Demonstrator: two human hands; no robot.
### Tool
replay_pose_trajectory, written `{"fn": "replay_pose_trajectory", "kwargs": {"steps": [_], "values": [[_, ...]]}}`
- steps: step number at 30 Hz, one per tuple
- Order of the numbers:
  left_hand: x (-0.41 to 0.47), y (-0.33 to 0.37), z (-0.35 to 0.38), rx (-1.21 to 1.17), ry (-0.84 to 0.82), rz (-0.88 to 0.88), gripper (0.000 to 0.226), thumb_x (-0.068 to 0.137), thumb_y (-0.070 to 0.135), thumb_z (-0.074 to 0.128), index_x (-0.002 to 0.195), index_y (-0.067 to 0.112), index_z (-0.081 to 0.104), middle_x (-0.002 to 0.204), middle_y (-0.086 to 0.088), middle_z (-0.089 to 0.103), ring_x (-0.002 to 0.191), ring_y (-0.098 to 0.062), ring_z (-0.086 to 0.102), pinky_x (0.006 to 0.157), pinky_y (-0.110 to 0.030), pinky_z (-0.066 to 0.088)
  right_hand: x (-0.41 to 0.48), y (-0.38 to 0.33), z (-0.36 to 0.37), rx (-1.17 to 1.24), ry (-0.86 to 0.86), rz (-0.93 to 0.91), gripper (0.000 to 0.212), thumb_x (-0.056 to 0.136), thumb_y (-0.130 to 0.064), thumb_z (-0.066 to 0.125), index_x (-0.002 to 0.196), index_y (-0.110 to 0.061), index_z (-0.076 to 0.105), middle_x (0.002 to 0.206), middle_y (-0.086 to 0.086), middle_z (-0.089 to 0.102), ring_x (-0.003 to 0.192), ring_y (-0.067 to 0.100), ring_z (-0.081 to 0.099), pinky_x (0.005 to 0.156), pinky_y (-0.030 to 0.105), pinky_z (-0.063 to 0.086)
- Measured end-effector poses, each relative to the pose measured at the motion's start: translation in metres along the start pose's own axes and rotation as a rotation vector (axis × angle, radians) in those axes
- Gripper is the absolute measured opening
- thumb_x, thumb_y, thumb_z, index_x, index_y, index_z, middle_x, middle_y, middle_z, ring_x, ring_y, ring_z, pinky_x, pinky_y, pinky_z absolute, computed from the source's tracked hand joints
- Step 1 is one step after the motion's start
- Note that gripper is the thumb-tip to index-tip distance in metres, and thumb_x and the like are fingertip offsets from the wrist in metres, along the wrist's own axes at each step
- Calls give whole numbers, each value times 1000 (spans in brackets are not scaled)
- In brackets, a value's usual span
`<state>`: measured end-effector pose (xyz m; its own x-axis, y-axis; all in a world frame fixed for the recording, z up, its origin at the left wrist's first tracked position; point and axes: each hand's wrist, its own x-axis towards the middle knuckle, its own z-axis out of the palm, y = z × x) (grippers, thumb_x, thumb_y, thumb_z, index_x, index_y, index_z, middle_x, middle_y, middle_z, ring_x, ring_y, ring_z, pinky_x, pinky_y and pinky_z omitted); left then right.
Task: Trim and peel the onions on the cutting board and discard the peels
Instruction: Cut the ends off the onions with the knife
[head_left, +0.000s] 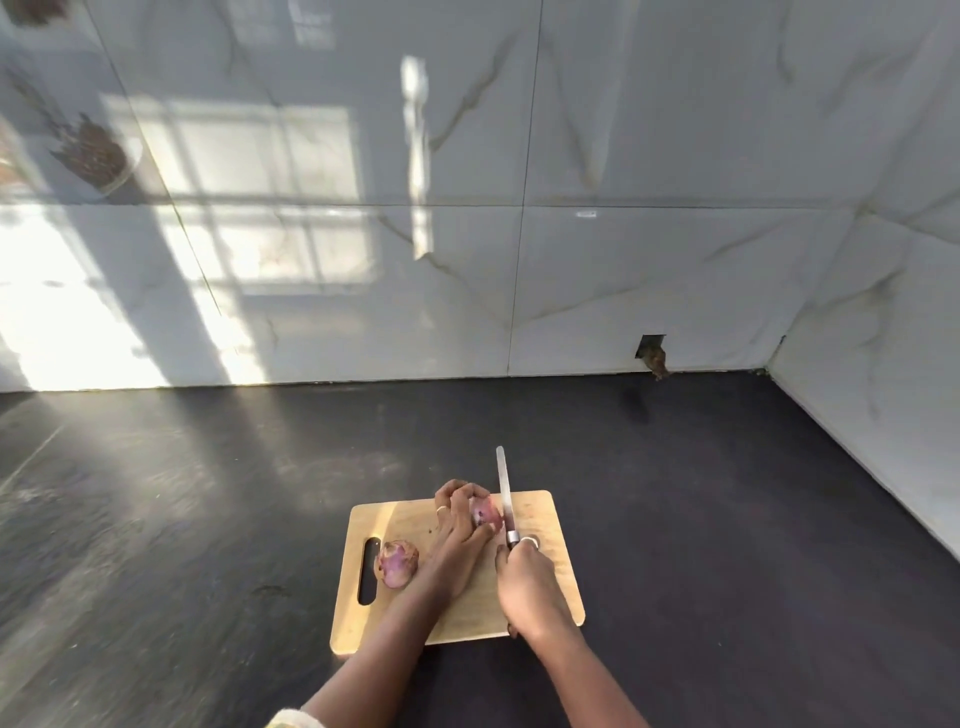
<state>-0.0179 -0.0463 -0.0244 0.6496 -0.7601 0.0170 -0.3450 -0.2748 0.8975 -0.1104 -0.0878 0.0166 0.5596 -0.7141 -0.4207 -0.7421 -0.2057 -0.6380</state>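
**A:** Where are the onions?

**B:** Both are on the pale rectangular wooden cutting board (363, 623), which lies flat on the dark matte counter (727, 519). One small purple-skinned onion (484, 512) sits near the board's far edge. The second purple onion (396, 563) lies alone at the left end, just beside the slotted handle hole.

**A:** And the hands?

**B:** The left hand (457, 525) has its fingers curled over the purple-skinned onion, pinning it to the board. The right hand (524, 582) is wrapped round the handle of a narrow silver-bladed knife (504, 499).

**A:** How does the blade sit?

**B:** It points away from the person, tip past the board's far edge, edge down at the right end of the held onion. I cannot tell whether it has bitten into the flesh.

**A:** Anything behind?

**B:** A glossy white marble-veined tiled wall (623, 156) rises from the back of the counter, with sunlight patches on its left part.
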Motion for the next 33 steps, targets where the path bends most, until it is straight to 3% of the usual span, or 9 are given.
{"fn": "replay_pose_trajectory", "kwargs": {"steps": [3,6,9,13,19,24,27,30,33], "values": [[-1,-5,-3,38,-8,45,14,89,22,45,103,20,43,122,-1,35,114,-3,35,98,-17,27,-2,0,0,-2,-3,-1,20,100,-28,28,100,-11,39,115,16,59,90,36,65,79,45,54],[-3,-4,-5,88,-18,67,23,92,20,47,112,27,38,122,1,30,109,-8,40,99,-23,31,-4,-1,1,-10,1,-6,27,100,-26,28,112,-7,43,115,16,59,94,37,65,81,46,54],[-5,0,-4,153,-40,31,32,95,20,41,125,27,33,122,4,18,109,-9,36,97,-19,24,-5,-1,1,-26,12,-19,29,100,-26,27,114,-7,44,115,15,59,97,36,64,82,45,53],[-7,2,-1,197,7,79,21,96,12,35,117,17,32,120,4,23,114,-8,34,99,-15,23,-5,-3,1,-16,20,-29,29,100,-23,28,117,-7,44,116,14,60,102,33,62,85,42,51],[0,-4,10,80,190,-65,14,95,38,33,102,26,35,109,-3,48,97,-16,51,82,-23,34,-11,-3,2,-107,55,-97,33,103,-25,23,122,-6,42,119,14,60,107,32,60,85,36,45],[8,3,14,63,234,-103,22,99,28,28,115,19,40,105,-1,52,92,-15,51,80,-24,35,-15,-1,6,-185,95,-134,32,104,-23,21,124,-6,39,117,13,60,105,30,62,85,36,46],[9,4,15,88,254,-85,13,99,22,30,100,22,42,95,-1,52,87,-17,52,75,-25,34,-14,-1,8,-192,99,-142,30,103,-20,22,123,-6,39,116,11,60,105,30,62,82,35,45],[11,3,14,62,269,-107,16,98,20,32,102,17,47,96,0,53,85,-16,51,76,-27,36,-12,-3,8,-179,90,-121,29,102,-16,22,124,-7,39,117,11,59,105,31,61,83,35,44],[17,0,13,81,302,-83,17,96,11,36,101,6,52,97,-2,47,83,-15,48,72,-18,31,-10,-9,7,-175,63,-99,32,101,-12,20,125,-9,41,122,10,55,108,31,59,88,36,44]]}}
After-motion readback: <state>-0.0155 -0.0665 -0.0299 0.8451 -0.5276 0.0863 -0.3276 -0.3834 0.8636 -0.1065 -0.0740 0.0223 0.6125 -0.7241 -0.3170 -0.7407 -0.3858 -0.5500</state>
